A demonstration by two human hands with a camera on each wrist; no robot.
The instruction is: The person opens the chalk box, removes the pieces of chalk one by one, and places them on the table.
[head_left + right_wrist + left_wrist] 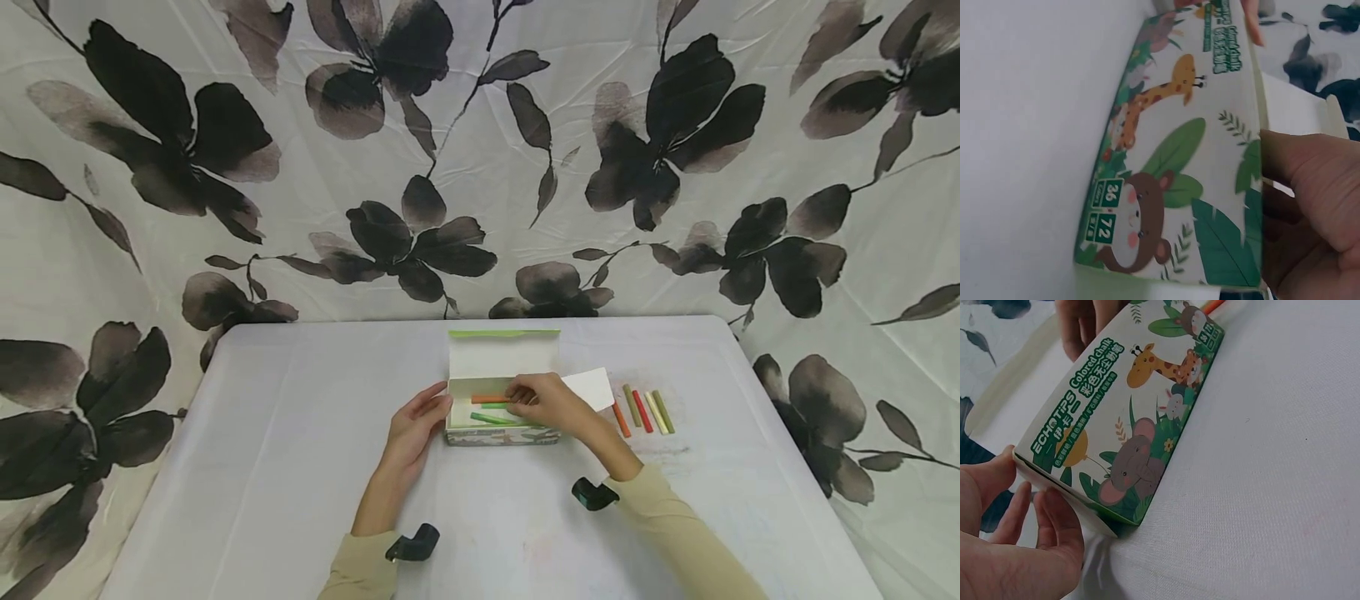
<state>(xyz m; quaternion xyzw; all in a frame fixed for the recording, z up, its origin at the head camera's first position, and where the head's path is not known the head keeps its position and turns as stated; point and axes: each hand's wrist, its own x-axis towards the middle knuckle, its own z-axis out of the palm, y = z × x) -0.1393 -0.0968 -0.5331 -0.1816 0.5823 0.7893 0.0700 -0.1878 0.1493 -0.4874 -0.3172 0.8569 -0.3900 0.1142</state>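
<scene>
The box (502, 437) stands on the white counter (300, 458), at mid-width. Its lid (504, 354) is raised at the far side; a white flap (588, 386) extends from the right end. The near face carries the words "Colored chalk" and printed animals, including an elephant (1132, 465) and a giraffe (1169, 87).

Left grip (411, 429): closed on the left end of the box, thumb at the far edge, fingers against the end panel.

Right grip (551, 400): positioned over the right half of the box, fingers bent and reaching inside. The fingertips are hidden; whether they pinch a chalk cannot be told.

Box contents visible: one orange chalk (489, 399) on the far side and green chalks (492, 418) nearer, all left of the right grip.

Five loose chalks (648, 412) lie on the counter to the right of the box. Order from left: orange, olive, red, cream, olive. The orange one lies just beside the flap.

A dark wrist camera (595, 493) is located at the right sleeve (667, 517). A flower-printed cloth (525, 208) hangs beyond the counter.
</scene>
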